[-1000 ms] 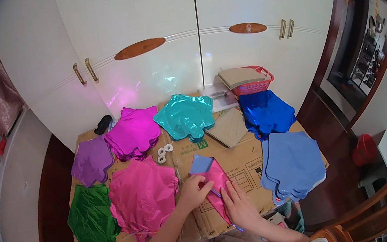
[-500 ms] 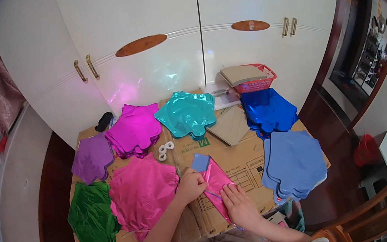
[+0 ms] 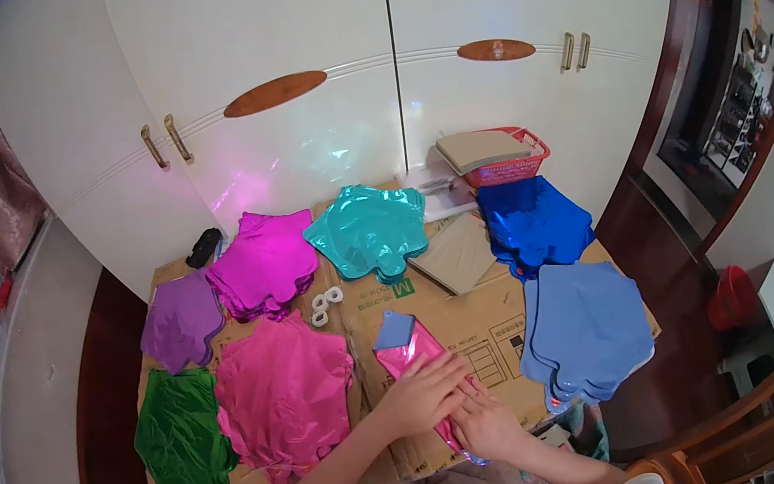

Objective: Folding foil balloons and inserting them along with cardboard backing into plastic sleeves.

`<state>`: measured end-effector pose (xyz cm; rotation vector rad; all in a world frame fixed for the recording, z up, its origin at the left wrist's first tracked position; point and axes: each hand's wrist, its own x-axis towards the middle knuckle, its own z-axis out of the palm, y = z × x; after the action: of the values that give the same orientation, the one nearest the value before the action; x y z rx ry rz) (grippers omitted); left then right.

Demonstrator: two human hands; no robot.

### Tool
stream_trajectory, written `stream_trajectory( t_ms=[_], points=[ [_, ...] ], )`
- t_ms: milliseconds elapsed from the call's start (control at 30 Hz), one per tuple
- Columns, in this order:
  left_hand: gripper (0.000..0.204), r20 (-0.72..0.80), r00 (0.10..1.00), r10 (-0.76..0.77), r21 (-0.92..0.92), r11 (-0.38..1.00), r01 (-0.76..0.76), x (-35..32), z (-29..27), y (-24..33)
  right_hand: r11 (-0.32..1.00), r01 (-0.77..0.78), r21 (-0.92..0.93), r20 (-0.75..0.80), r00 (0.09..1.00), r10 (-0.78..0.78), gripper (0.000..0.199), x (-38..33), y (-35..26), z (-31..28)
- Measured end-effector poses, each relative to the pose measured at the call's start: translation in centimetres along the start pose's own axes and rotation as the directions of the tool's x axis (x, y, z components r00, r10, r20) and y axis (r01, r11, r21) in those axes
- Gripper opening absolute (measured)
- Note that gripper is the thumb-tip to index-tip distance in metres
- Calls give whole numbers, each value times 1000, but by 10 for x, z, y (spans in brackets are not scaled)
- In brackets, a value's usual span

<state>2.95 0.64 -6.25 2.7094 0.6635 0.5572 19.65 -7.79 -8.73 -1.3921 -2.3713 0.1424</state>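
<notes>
On the cardboard in front of me lies a narrow folded bundle of flat foil balloons (image 3: 416, 349), shiny pink outside, with a dull blue corner (image 3: 394, 330) at its far end. My left hand (image 3: 424, 393) rests flat across its middle, fingers stretched out to the right. Just nearer to me, my right hand (image 3: 490, 428) presses on the bundle with fingers extended, its fingertips touching or under those of the left. A pink foil pile (image 3: 288, 394) spreads to the left, and a dull blue pile (image 3: 591, 326) lies to the right.
More foil piles ring the cardboard (image 3: 394, 444): green (image 3: 180, 437), purple (image 3: 180, 320), magenta (image 3: 263, 260), teal (image 3: 370, 229) and blue (image 3: 538, 220). Small white rolls (image 3: 320, 307) sit left of centre. Beige card sheets (image 3: 455, 253) and a red basket (image 3: 507, 170) stand farther back. A wooden chair (image 3: 751, 432) is at right.
My left hand has left the bundle's left edge and moved right and nearer, flattening beside the right hand. The bundle looks narrower, with its pink side folded over.
</notes>
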Motion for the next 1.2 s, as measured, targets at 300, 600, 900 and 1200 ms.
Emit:
stream_trajectory(
  t_ms=[300, 600, 900, 1200],
  points=[
    [59, -7, 981, -192, 262, 947, 187, 7, 5, -36, 999, 26, 19, -64, 998, -25, 45, 0, -2, -10],
    [75, -86, 976, -198, 334, 917, 216, 12, 0, -43, 997, 12, 77, 76, 997, -18, 43, -47, 1, -41],
    [72, -119, 987, -110, 391, 908, 148, 15, 1, -59, 964, 262, 49, 63, 962, -265, 43, 56, 75, -25],
    [62, -100, 986, -131, 373, 914, 160, 12, 1, -61, 929, 350, -121, 226, 921, -318, 60, 33, 64, -27]
  ],
)
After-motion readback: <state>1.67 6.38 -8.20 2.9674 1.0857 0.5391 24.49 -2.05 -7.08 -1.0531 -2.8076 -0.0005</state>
